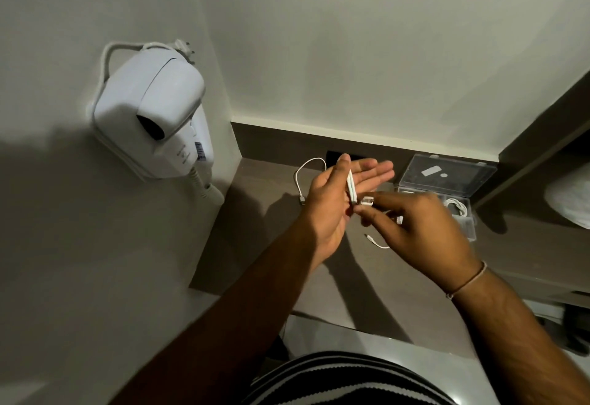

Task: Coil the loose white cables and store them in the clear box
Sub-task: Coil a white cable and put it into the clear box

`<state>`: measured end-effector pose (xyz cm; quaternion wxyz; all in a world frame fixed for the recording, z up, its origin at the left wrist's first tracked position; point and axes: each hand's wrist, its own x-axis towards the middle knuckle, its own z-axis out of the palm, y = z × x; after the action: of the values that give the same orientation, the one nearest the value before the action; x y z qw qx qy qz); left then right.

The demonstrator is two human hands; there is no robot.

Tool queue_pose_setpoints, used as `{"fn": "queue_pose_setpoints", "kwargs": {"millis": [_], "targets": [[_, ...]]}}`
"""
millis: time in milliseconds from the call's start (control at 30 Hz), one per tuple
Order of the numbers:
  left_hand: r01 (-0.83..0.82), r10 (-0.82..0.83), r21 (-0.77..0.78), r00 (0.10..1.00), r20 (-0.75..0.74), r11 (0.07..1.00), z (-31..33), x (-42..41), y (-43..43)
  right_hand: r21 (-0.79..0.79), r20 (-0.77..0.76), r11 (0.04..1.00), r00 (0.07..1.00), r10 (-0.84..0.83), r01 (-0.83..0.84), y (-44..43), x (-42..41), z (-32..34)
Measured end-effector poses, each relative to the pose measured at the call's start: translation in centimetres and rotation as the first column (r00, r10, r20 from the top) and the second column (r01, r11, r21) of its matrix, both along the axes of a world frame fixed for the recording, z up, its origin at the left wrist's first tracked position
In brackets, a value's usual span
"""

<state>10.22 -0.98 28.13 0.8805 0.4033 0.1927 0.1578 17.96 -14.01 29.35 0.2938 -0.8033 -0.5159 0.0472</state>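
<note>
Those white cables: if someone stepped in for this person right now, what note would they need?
Left hand: open, fingers spread, a white cable wound in loops around it.
Right hand: pinching that cable's plug end beside the loops; tail hangs below.
Clear plastic box: lid open, on the brown counter, one coiled white cable inside.
Another loose white cable lies on the counter behind the left hand.
Left: finish this coil, box it, then coil the loose one.
</note>
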Motion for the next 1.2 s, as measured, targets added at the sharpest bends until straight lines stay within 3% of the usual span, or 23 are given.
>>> {"fn": "queue_pose_setpoints", "kwargs": {"millis": [100,267,333,400,500,633,700,900,1033,1200], "targets": [[0.030,-0.030,-0.042,1.000,0.002,0.999,-0.3,0.1,-0.2,0.149,-0.061,0.985,0.995,-0.084,0.092,0.7,0.3,0.1],[0.025,-0.024,-0.068,1.000,0.009,0.997,-0.9,0.7,0.3,0.314,-0.380,0.900,0.909,-0.173,0.302,1.9,0.3,-1.2],[0.025,-0.023,-0.079,1.000,0.021,0.997,-1.2,1.1,0.5,0.339,-0.390,0.863,0.891,-0.234,0.375,2.4,-0.4,-2.0],[0.021,-0.019,-0.087,0.999,0.027,0.996,-1.5,1.5,0.7,0.350,-0.292,0.845,0.904,-0.312,0.404,2.9,-1.1,-3.0],[0.045,-0.045,-0.048,0.999,0.006,0.998,-2.4,1.8,1.0,0.281,-0.122,0.884,0.927,-0.355,0.375,3.8,-2.0,-4.0],[0.079,-0.079,0.005,0.995,-0.067,0.997,-4.2,1.7,1.1,0.054,-0.006,0.926,0.928,-0.373,0.373,4.3,-1.9,-3.7],[0.129,-0.129,-0.001,0.987,-0.095,0.992,-5.3,1.7,1.0,0.038,0.031,0.920,0.920,-0.391,0.390,4.3,-1.7,-3.4],[0.298,-0.305,-0.085,0.949,-0.086,0.951,-7.7,2.4,1.2,0.064,-0.307,0.838,0.809,-0.501,0.542,3.5,-0.7,-4.6],[0.376,-0.392,-0.117,0.904,-0.169,0.919,-8.7,4.0,0.5,0.041,-0.346,0.803,0.762,-0.547,0.595,2.2,1.1,-6.7],[0.310,-0.351,-0.165,0.820,-0.453,0.936,-10.2,8.3,-0.5,-0.144,-0.309,0.775,0.716,-0.626,0.616,1.7,4.8,-10.7]]}}
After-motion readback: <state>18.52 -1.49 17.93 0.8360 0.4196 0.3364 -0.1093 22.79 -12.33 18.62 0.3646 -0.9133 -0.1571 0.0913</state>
